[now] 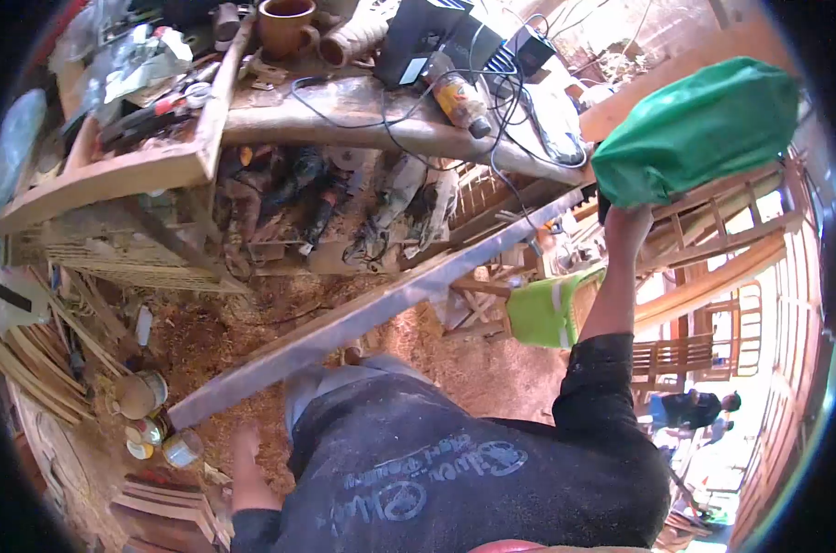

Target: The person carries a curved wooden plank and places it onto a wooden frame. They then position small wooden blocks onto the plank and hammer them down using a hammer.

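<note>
My right hand (pixel 628 223) reaches out at the upper right, closed at the lower edge of a bulging green cloth bundle (pixel 699 129). Its fingers are partly hidden by the cloth, and whatever is inside the bundle cannot be seen. A small dark part shows beside the wrist. My left hand (pixel 247 441) hangs low at the left, over the sawdust-covered ground; its fingers are too small and blurred to make out. Between the two arms a long plank (pixel 344 336) runs diagonally, its lower end near several jars (pixel 182 448).
A wooden bench (pixel 335 120) bears a brown mug (pixel 286 28), a bottle (pixel 459 100), black boxes and cables. Tools lie on the shelf beneath. Curved wood strips (pixel 40 364) stand at left, a lime-green chair back (pixel 540 311) at right. Another person (pixel 690 408) is farther off.
</note>
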